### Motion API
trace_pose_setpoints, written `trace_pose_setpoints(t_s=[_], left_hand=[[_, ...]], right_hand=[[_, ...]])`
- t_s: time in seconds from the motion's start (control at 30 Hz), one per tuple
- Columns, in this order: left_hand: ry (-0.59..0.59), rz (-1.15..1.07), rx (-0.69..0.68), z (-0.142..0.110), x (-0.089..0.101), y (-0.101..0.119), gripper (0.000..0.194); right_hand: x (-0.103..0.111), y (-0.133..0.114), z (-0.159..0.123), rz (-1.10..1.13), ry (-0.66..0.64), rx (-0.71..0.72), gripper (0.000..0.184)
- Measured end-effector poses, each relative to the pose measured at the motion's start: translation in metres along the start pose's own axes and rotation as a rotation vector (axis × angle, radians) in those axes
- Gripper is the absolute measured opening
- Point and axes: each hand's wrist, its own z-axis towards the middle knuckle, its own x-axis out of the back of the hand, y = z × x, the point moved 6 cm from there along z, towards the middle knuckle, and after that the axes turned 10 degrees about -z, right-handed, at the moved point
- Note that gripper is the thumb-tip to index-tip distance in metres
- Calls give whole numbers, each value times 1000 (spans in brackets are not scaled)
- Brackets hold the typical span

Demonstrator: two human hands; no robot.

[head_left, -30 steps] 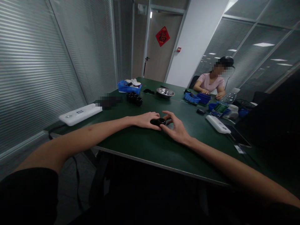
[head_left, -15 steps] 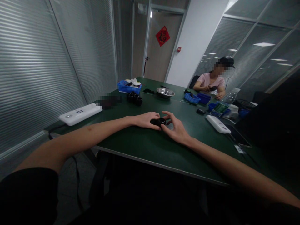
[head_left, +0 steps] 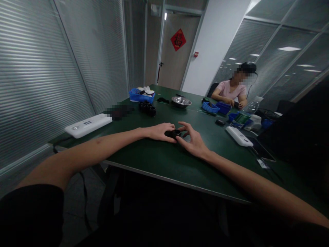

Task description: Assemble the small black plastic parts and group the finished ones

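Observation:
A small glossy black part [head_left: 172,134] with a round, ring-like opening at its right end is between my hands, low over the table. My left hand [head_left: 159,131] grips its left side, with the thumb along the near edge and the fingers on the far edge. From the right, my right hand [head_left: 193,141] pinches the ring end, thumb in front and curved fingers behind. The part's underside is hidden, and its exact kind cannot be made out.
On the green table [head_left: 154,157] are several black round parts [head_left: 147,108], a blue basket [head_left: 142,95], a metal bowl [head_left: 181,102], white power banks [head_left: 88,125], a plastic bottle [head_left: 246,113] and a phone [head_left: 262,149]. A co-worker [head_left: 231,91] sits across at right.
My hands and the black part have stayed almost in place. Across the table, the co-worker's hands have come closer together and lower, around a dark object.

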Motion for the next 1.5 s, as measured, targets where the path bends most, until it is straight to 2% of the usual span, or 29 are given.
trace_pose_setpoints(t_s=[0.13, 0.37, 0.57, 0.7, 0.93, 1.17, 1.3, 1.5], left_hand=[[-13, 6, -14, 0, 0, 3, 45], [5, 7, -17, 1, 0, -1, 45], [9, -5, -24, 1, 0, -1, 45], [18, -15, -6, 0, 0, 0, 46], [-7, -13, -2, 0, 0, 2, 45], [-1, -9, 8, 0, 1, 2, 45], [-5, 2, 4, 1, 0, 1, 46], [10, -8, -3, 1, 0, 1, 46]], right_hand=[[0, 4, 1, -42, 35, -40, 68], [-1, -1, -1, -23, 4, 10, 62], [2, 1, 1, -41, 37, -32, 62], [1, -2, -1, -6, -1, 16, 57], [2, 0, 1, -47, 35, -30, 66], [0, -1, -1, -33, 13, 18, 60], [1, 1, 0, -58, 38, -12, 63], [1, -1, -1, -4, 10, 4, 57]])
